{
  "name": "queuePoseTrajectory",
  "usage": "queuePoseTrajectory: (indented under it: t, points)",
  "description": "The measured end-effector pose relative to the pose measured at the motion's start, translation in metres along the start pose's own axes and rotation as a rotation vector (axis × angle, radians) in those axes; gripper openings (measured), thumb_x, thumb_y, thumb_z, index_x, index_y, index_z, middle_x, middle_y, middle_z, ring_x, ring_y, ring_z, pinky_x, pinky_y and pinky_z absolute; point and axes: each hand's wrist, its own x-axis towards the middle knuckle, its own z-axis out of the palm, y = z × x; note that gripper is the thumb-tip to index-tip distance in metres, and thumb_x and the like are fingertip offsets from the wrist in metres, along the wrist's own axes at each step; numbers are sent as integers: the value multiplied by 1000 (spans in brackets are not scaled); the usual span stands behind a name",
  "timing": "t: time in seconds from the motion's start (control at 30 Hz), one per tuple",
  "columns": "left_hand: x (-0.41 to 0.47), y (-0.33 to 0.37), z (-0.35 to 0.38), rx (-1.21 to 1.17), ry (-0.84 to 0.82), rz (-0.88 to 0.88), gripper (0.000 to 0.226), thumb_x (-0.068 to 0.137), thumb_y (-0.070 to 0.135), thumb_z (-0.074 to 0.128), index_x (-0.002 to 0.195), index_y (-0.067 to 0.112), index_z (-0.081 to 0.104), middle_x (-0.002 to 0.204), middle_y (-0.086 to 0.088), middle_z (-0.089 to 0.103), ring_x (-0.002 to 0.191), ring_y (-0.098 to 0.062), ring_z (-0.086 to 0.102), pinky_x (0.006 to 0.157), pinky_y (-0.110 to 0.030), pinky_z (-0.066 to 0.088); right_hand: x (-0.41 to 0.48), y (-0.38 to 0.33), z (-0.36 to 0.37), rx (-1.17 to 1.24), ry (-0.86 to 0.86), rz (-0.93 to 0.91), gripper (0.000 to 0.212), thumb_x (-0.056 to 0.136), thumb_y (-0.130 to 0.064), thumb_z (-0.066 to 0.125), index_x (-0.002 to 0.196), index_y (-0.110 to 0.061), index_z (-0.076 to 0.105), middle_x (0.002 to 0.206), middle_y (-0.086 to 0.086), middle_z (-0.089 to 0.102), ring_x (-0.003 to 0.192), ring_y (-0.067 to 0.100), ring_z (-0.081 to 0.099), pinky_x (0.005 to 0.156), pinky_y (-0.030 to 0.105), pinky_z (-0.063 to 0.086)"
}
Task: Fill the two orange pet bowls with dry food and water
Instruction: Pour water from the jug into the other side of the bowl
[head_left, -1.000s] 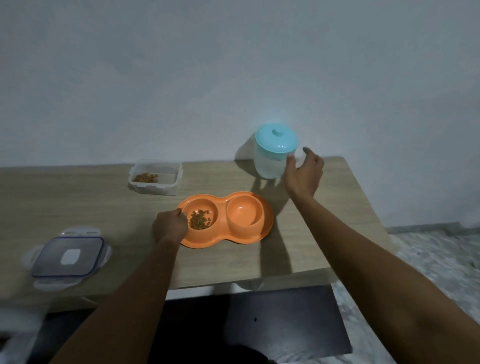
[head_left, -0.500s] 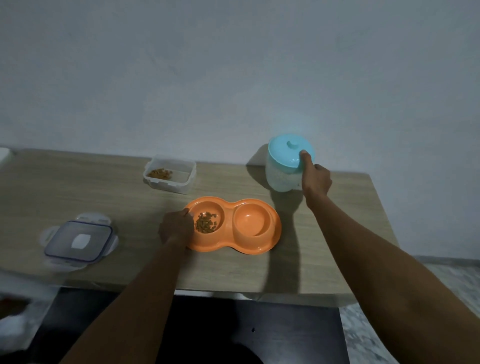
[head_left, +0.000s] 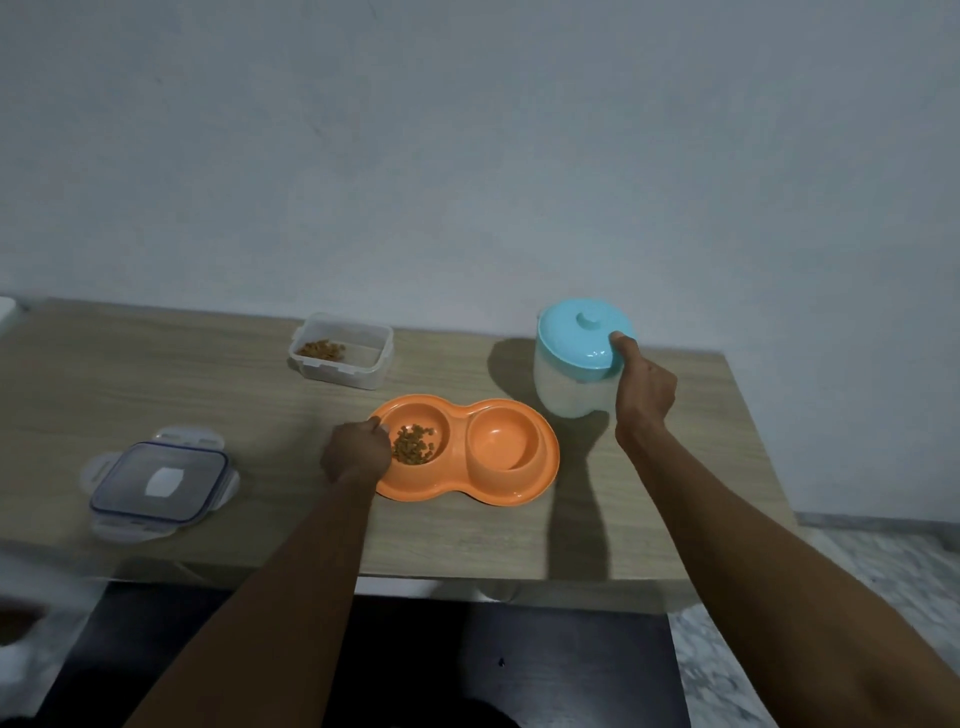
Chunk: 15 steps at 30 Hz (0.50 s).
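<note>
An orange double pet bowl (head_left: 543, 475) lies on the wooden table (head_left: 156, 384). Its left bowl holds brown dry food (head_left: 413, 444); its right bowl (head_left: 506, 439) looks dry and bare. My left hand (head_left: 356, 452) grips the left rim of the double bowl. Behind it to the right stands a white jug with a light blue lid (head_left: 571, 358), tilted slightly. My right hand (head_left: 644, 387) is closed on the jug's right side, thumb pressed on the lid's edge.
A clear plastic box (head_left: 340, 356) with a little dry food stands at the back of the table. Its blue-rimmed snap lid (head_left: 161, 483) lies flat near the front left. The table's right end is close to the jug; the wall runs directly behind.
My right hand went from hovering open beside the jug to gripping it, thumb on the lid. The jug now tilts a little. My left hand stayed on the bowl's rim.
</note>
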Motion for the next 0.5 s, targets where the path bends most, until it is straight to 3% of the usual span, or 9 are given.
queuePoseTrajectory:
  t: [0.1, 0.23, 0.33, 0.4, 0.5]
  points:
    - [-6, 2, -4, -10, -2, -5, 34, 95, 32, 55, 126, 21, 66, 130, -12, 63, 119, -38, 56, 99, -39, 46, -17, -3, -16, -45, -4, -40, 48, 78, -46, 77, 72, -1, 60, 69, 4, 49, 70, 17, 45, 64, 36, 38]
    - [-14, 2, -15, -11, -31, -8, 36, 94, 38, 54, 125, 25, 67, 126, -11, 65, 116, -37, 57, 97, -40, 47, -46, -9, -36, -84, 28, -76, 51, 75, -49, 77, 69, -2, 57, 68, 6, 43, 68, 19, 39, 63, 38, 33]
    - [-16, 2, -21, -7, -58, -1, 37, 94, 40, 52, 126, 27, 66, 128, -10, 63, 117, -36, 57, 99, -40, 45, -68, -9, -48, -113, 53, -77, 71, 72, -53, 76, 81, 16, 58, 73, 9, 47, 70, 20, 41, 63, 38, 34]
    - [-18, 3, -24, -11, -70, -11, 38, 95, 40, 51, 128, 26, 65, 131, -10, 61, 120, -35, 55, 100, -39, 43, -81, -9, -55, -145, 74, -71, 81, 68, -58, 74, 93, 18, 60, 76, 9, 52, 71, 20, 45, 65, 38, 37]
    - [-23, 7, -29, -52, -99, -29, 39, 98, 34, 51, 132, 20, 62, 136, -11, 58, 124, -35, 52, 99, -37, 41, -100, -8, -63, -210, 98, -55, 76, 73, -55, 74, 95, 16, 65, 78, 9, 55, 71, 19, 46, 63, 35, 37]
